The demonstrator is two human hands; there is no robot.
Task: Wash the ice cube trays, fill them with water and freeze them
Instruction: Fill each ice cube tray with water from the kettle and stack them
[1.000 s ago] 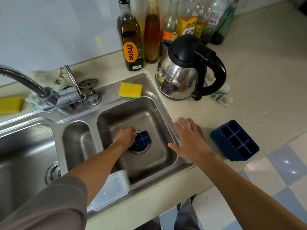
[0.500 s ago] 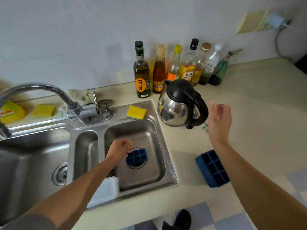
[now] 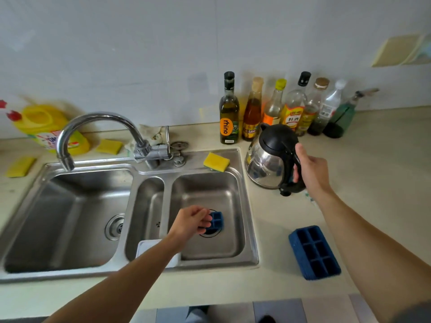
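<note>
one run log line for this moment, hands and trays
left hand: holds blue tray in right basin | right hand: grips kettle by handle | second tray: on counter, free

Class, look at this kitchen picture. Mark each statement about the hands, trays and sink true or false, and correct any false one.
1. The left hand holds a blue ice cube tray inside the right sink basin. True.
2. The right hand hangs free, holding nothing. False: it grips the kettle by its handle.
3. A second ice cube tray lies on the counter, right of that basin. True.
4. The faucet spout hangs over the right basin. False: it hangs over the large left basin.
</note>
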